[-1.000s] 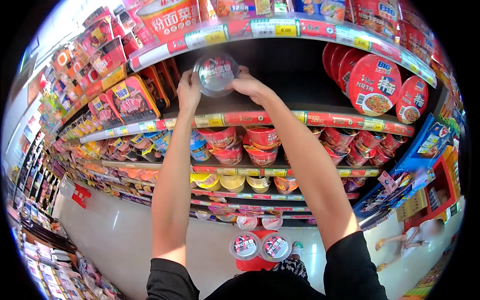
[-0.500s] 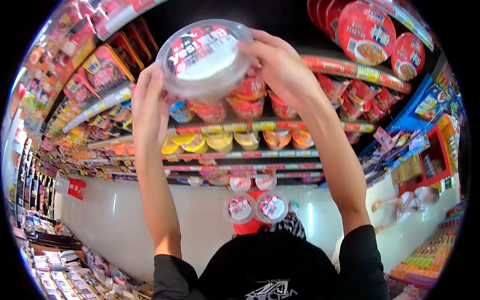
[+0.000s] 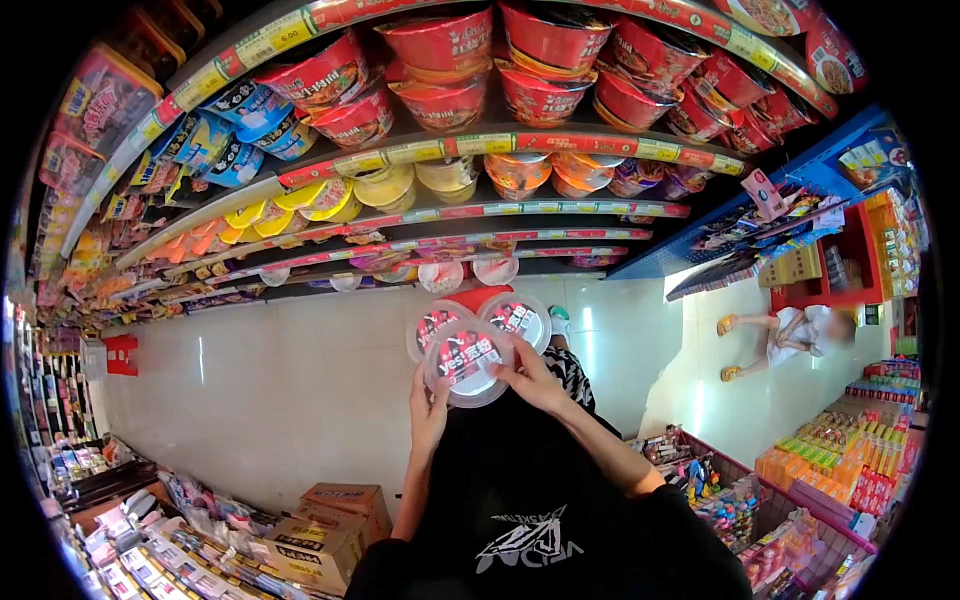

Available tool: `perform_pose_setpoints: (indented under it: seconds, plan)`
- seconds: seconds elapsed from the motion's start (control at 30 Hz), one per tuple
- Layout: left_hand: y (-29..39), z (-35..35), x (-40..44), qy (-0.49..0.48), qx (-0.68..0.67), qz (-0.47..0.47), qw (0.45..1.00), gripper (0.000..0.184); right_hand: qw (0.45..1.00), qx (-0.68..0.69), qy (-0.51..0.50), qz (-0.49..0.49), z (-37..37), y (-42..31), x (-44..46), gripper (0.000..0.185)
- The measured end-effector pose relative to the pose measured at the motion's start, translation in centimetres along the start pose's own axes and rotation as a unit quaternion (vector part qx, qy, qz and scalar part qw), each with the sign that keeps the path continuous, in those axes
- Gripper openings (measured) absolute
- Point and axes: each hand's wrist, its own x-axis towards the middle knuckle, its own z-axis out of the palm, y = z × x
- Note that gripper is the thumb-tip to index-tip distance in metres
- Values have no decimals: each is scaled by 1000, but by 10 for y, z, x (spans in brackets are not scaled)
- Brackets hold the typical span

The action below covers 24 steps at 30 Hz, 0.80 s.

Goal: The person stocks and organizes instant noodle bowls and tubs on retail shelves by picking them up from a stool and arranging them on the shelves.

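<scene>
Between my two hands is a clear plastic noodle tub (image 3: 466, 361) with a red, white and black label on its lid, held close to my body. My left hand (image 3: 430, 408) is closed round its left side. Gripping the right side is my right hand (image 3: 533, 377), its thumb over the rim. Just beyond it, two similar tubs stand side by side, a left tub (image 3: 437, 324) partly covered by the held one and a right tub (image 3: 519, 318). Beneath these two shows a red surface (image 3: 478, 296), mostly hidden.
Shelves of red bowl noodles (image 3: 440, 46) and yellow cups (image 3: 386, 187) curve across ahead. A blue rack (image 3: 700, 240) stands at the right, with a person (image 3: 803, 335) beyond it. Cartons (image 3: 325, 535) lie behind at lower left; a goods bin (image 3: 770, 530) is at lower right.
Both hands have come down from the upper shelf toward my body, bringing the noodle tub with them. It now overlaps the two other tubs in view. The camera has tilted with the movement.
</scene>
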Motion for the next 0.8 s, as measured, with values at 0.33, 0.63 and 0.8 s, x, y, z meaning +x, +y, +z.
perform_pose_setpoints:
  seconds: [0.33,0.63,0.8]
  plan:
    - [-15,-32,35,59,-6,27,998,49,995,-79,11,-63,27,34,51,71]
    - [-30,-43,52,96,145,29,984,61,997,-68,-2,-22,29,33,50,78]
    - [-45,-46,40,138,122,16,983,59,999,-41,8,-28,24,55,48,74]
